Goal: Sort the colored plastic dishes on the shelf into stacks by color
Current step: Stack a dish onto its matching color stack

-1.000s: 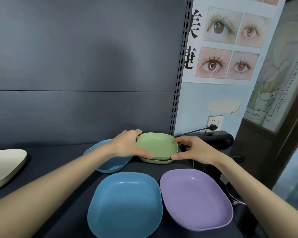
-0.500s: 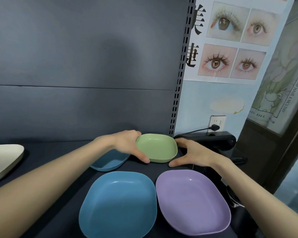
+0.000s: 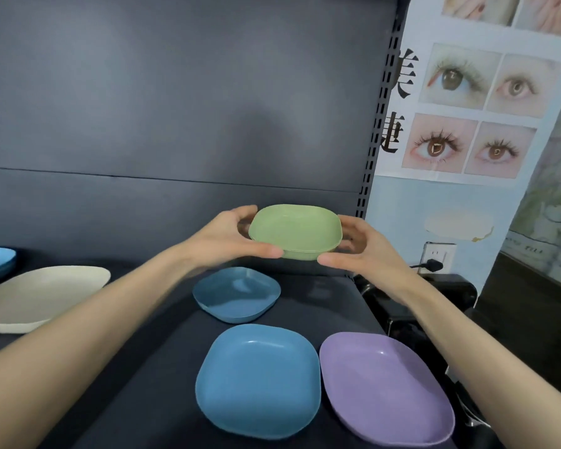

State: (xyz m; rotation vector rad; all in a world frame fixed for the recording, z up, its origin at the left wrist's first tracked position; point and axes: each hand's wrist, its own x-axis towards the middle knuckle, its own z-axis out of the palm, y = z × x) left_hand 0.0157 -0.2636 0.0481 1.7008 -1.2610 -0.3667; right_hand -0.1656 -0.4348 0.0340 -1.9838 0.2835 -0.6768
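Green dishes (image 3: 295, 230), seemingly two nested, sit in our grip, held clear above the shelf (image 3: 143, 367) at its far right, just beyond the small blue bowl (image 3: 237, 293). Our left hand (image 3: 227, 241) and right hand (image 3: 366, 251) curl round opposite ends, so the long axis runs left to right between the hands, neither nearer. Near us lie a large blue dish (image 3: 258, 377) and a purple dish (image 3: 386, 387); we judge the greens need a spot of their own.
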